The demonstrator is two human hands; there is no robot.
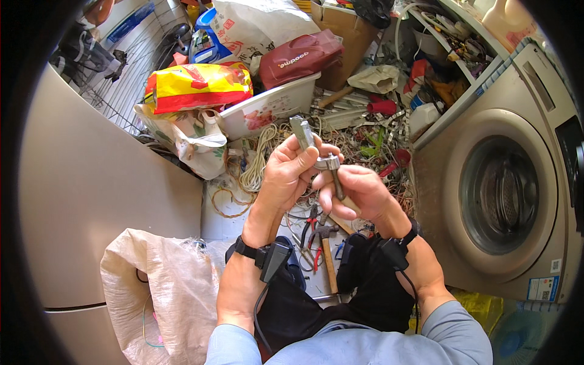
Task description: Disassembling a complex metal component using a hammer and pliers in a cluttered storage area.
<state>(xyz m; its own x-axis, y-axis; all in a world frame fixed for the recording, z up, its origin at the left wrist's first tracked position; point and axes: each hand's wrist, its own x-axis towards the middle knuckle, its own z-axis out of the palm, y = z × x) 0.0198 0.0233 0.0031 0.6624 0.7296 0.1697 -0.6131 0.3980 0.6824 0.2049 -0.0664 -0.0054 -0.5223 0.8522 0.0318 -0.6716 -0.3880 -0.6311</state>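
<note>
My left hand is closed on a grey metal piece, long and flat-sided, which sticks up past the thumb. My right hand pinches a shiny metal fitting with a rounded head and a darker stem hanging down. The two hands meet in front of me. Whether the two metal parts are joined cannot be seen, as fingers cover the spot between them. Below, between my legs, lie a wooden-handled hammer and pliers with red and black handles.
Beyond my hands spreads a heap of wires and scraps with a coiled pale cord. A white bin bears bags. A washing machine stands right; a woven sack and a smooth beige appliance are left.
</note>
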